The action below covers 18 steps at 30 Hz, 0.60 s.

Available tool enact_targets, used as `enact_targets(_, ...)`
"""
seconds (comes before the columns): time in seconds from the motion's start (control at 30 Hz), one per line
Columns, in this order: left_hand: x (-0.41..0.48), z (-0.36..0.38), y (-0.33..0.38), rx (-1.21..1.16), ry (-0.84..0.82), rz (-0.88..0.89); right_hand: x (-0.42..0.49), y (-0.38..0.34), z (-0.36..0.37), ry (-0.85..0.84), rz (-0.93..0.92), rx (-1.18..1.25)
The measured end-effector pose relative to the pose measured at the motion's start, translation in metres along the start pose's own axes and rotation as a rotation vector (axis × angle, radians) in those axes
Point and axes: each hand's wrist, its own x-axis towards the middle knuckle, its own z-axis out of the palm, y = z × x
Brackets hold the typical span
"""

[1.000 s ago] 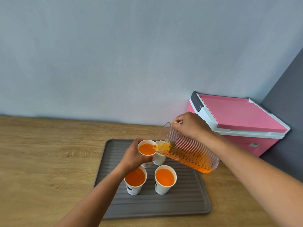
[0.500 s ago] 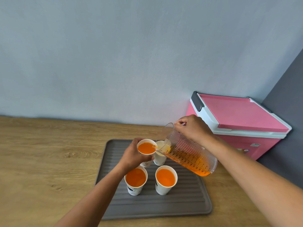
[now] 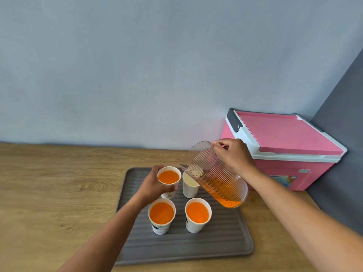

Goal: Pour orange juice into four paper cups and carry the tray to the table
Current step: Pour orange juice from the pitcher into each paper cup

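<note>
A grey ribbed tray (image 3: 222, 250) lies on the wooden counter with paper cups on it. Two front cups, the left one (image 3: 161, 214) and the right one (image 3: 197, 213), hold orange juice. My left hand (image 3: 152, 186) grips the back left cup (image 3: 169, 176), which is full of juice. The back right cup (image 3: 189, 183) shows a pale inside with no orange in view. My right hand (image 3: 234, 154) holds a clear ribbed pitcher (image 3: 218, 179) by its handle, tilted with the spout over the back cups. Juice sits low in the pitcher, and no stream runs from the spout.
A pink cooler box (image 3: 284, 140) with a white rim stands on the counter behind my right hand, against a grey side wall (image 3: 341, 134). The wooden counter (image 3: 59, 193) stretches left of the tray, with a pale wall behind it.
The pitcher has tipped back toward upright and risen a little, and the stream into the back left cup has stopped. My left hand stays on that cup.
</note>
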Motion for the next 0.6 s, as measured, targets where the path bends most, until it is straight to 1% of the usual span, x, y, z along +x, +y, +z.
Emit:
enact_targets(0.2, 0.002, -0.006, -0.019, 0.015, 0.023, -0.033, -0.002, -0.001, 0.000, 0.018, 0.010, 0.031)
enact_targets(0.4, 0.001, -0.009, -0.026, 0.011, 0.017, -0.006, -0.003, 0.005, 0.002, 0.008, 0.032, 0.043)
enact_targets(0.6, -0.001, -0.011, -0.033, -0.005, 0.015, -0.020, -0.006, 0.003, 0.001, 0.021, 0.024, 0.091)
